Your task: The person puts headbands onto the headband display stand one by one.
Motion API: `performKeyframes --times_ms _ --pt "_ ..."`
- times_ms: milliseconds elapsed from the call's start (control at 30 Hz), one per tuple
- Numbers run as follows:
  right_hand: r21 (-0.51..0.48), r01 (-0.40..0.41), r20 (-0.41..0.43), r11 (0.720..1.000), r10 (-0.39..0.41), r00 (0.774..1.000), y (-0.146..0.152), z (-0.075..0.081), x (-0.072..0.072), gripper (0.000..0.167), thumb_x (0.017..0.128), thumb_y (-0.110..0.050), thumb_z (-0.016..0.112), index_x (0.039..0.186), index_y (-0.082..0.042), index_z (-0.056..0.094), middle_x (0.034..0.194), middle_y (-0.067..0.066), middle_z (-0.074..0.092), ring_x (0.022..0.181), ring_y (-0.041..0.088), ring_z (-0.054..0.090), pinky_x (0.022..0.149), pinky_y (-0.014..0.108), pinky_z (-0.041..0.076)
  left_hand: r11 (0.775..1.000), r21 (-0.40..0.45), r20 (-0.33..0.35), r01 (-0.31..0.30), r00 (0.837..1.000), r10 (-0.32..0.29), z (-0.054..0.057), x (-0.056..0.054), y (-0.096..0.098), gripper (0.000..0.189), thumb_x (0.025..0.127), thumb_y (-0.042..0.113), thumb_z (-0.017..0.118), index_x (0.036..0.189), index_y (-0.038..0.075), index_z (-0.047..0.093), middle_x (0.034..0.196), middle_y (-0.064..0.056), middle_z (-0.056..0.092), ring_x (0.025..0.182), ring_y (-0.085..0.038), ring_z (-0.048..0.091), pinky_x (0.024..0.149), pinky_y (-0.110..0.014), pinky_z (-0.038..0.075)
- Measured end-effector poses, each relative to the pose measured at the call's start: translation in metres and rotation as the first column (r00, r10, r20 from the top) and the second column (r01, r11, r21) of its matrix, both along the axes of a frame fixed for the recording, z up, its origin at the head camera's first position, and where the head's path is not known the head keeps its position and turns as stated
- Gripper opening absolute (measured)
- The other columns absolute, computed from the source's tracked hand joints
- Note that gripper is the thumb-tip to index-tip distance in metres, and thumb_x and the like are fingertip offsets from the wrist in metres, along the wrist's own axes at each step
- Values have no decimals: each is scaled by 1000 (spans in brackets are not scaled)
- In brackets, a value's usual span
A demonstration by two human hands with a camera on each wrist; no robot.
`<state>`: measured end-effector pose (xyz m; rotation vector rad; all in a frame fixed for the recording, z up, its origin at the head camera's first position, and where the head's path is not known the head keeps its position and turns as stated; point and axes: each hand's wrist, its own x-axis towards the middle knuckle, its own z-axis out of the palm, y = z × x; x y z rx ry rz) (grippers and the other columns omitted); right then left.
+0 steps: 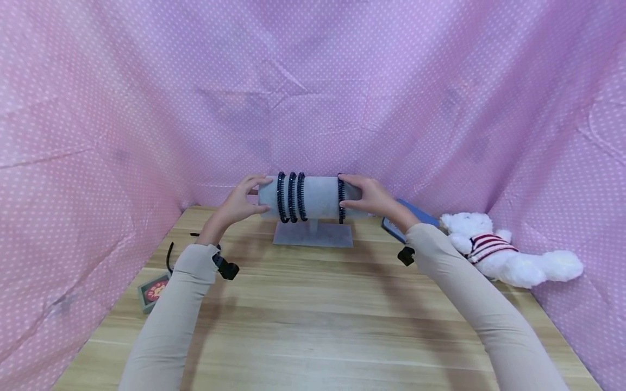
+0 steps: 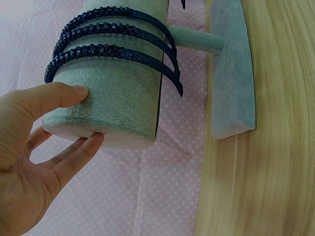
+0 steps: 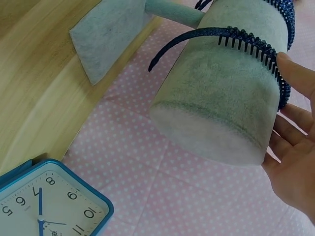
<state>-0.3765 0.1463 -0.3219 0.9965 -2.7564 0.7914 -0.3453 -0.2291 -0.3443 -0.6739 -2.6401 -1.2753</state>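
A grey plush headband stand (image 1: 320, 196), a horizontal roll on a short post and flat base, stands at the back of the table. Three dark beaded headbands (image 2: 108, 30) sit side by side round its left part. My left hand (image 1: 239, 201) holds the roll's left end, thumb on the curved side and fingertips at the end face. Toward the right end sits a fourth dark headband (image 3: 246, 39) with comb teeth. My right hand (image 1: 371, 196) grips this headband, thumb in front; its other fingers are partly hidden behind the roll.
A blue-framed clock (image 3: 59, 201) lies right of the stand, beside a white teddy bear (image 1: 489, 247) in a striped top. A small box with a red picture (image 1: 155, 289) is at the table's left edge. Pink dotted cloth (image 1: 313, 119) hangs behind.
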Motion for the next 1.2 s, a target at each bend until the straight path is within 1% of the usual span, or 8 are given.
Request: performKeyframes --times_ms 100,300,500,633,800,933,1100,1200 --pt "1 -14 -10 1000 14 1000 -3 0 -2 75 92 -30 78 155 -12 43 158 16 46 147 37 41 124 54 32 1000 0 6 0 1000 0 1 0 1 69 88 0 76 151 4 47 160 -21 33 139 -42 42 113 -58 44" --pt "3 -38 4 999 38 999 -9 2 -4 74 93 -30 77 155 -10 43 157 15 47 147 36 42 124 54 33 1000 -4 12 -8 1000 8 0 0 1 69 88 -1 76 151 5 48 160 -18 34 138 -42 43 111 -57 47" --pt "8 -7 46 1000 7 999 -14 5 -5 82 86 -30 83 156 -14 43 158 11 46 148 33 41 125 52 33 1000 16 8 -2 1000 2 0 2 1 70 87 -1 78 150 3 47 160 -19 34 138 -43 43 111 -58 46" --pt "8 9 73 1000 -10 997 -18 6 -6 87 83 -30 87 156 -15 43 159 10 46 148 32 40 124 52 33 1000 10 4 -1 1000 0 0 0 1 71 87 -2 77 150 2 47 159 -21 33 138 -42 42 112 -58 46" --pt "22 9 76 1000 -10 997 -23 8 -7 87 84 -33 86 156 -15 42 159 10 45 148 33 41 125 52 33 1000 -8 3 -4 1000 4 -1 -1 0 70 88 -1 76 151 5 47 160 -20 32 139 -41 42 112 -56 46" --pt "41 2 75 999 -6 997 -29 10 -9 86 85 -35 84 157 -15 41 159 11 45 148 33 41 125 52 33 1000 -11 8 -9 1000 9 -1 -2 0 70 88 -1 76 151 6 47 161 -20 31 138 -42 43 109 -56 49" --pt "69 -4 78 998 -2 997 -35 11 -12 85 88 -38 81 158 -14 39 160 12 44 148 34 40 124 56 32 1000 -2 5 -3 1000 3 -1 -2 0 70 88 -3 76 151 5 47 161 -21 32 139 -42 42 110 -56 48" --pt "72 -13 77 997 7 997 -38 11 -14 85 88 -39 80 158 -14 39 160 11 43 149 33 40 125 53 32 1000 4 3 0 1000 0 -1 -2 0 70 87 -4 76 150 5 48 160 -20 32 139 -41 42 111 -56 48"
